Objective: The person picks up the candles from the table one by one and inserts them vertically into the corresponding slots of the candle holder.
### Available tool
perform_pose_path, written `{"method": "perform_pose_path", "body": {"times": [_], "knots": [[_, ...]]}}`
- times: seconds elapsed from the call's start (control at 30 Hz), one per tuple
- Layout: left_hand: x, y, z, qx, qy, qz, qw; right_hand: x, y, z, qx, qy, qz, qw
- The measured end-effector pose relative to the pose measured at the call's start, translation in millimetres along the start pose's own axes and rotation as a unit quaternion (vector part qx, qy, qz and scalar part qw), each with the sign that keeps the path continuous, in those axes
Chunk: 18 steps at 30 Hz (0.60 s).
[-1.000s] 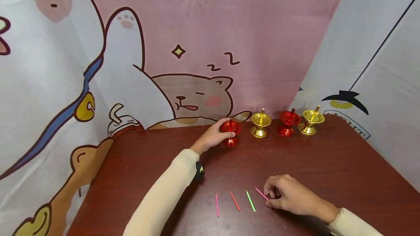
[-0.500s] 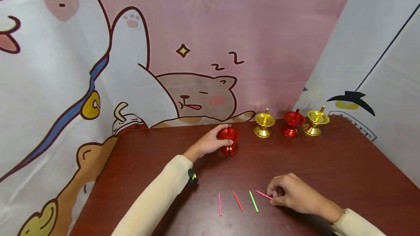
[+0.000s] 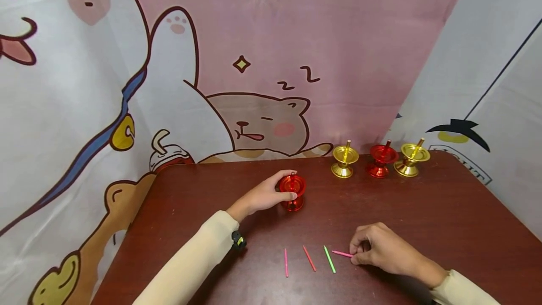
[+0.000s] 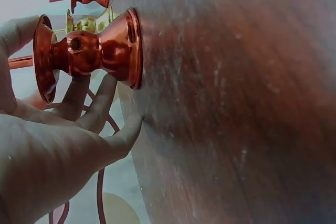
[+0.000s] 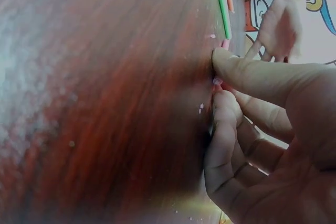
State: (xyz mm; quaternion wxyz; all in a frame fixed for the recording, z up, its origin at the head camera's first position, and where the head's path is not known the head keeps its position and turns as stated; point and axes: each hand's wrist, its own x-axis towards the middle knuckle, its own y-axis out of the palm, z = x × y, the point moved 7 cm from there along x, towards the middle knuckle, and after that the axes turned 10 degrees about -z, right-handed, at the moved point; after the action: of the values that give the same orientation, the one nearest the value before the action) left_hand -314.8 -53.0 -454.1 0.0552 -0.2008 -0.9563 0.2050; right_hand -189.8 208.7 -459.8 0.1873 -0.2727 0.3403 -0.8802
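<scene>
In the head view, my left hand (image 3: 263, 196) grips a shiny red candle holder (image 3: 298, 187), a cup on a flared foot with a short upright spike. The left wrist view shows the holder's foot (image 4: 128, 51) at the tabletop, with thumb and fingers around the cup and stem. My right hand (image 3: 383, 251) pinches the end of a thin pink candle (image 3: 341, 253) between thumb and fingertips, low at the table. Left of it lie a green candle (image 3: 329, 259), a red-orange candle (image 3: 309, 258) and another pink candle (image 3: 286, 262), roughly side by side.
At the table's back right stand a gold candle holder (image 3: 343, 170), a second red holder (image 3: 378, 169) and another gold holder (image 3: 407, 167). Behind the brown table (image 3: 203, 182) hangs a pink and white cartoon curtain (image 3: 347, 51).
The red holder has come leftward and nearer along with my left hand, away from the back row. The pink candle in my right hand has turned more level. The head view has shifted slightly.
</scene>
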Motion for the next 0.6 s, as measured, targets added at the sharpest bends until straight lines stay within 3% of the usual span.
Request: {"method": "perform_pose_path", "body": {"times": [0.2,0.47,0.6], "knots": [[-10.7,0.4,-1.3,0.012,-0.001,0.008,0.9999,1.0,0.2,-0.5,-0.023,0.004,0.003,1.000],[-25.9,1.6,-2.6,0.024,0.002,0.014,0.9996,4.4,0.8,6.6,-0.054,-0.048,0.023,0.997],[-33.0,2.3,-3.5,0.023,0.002,0.017,0.9996,6.7,0.7,9.7,-0.066,-0.054,0.038,0.996]]}}
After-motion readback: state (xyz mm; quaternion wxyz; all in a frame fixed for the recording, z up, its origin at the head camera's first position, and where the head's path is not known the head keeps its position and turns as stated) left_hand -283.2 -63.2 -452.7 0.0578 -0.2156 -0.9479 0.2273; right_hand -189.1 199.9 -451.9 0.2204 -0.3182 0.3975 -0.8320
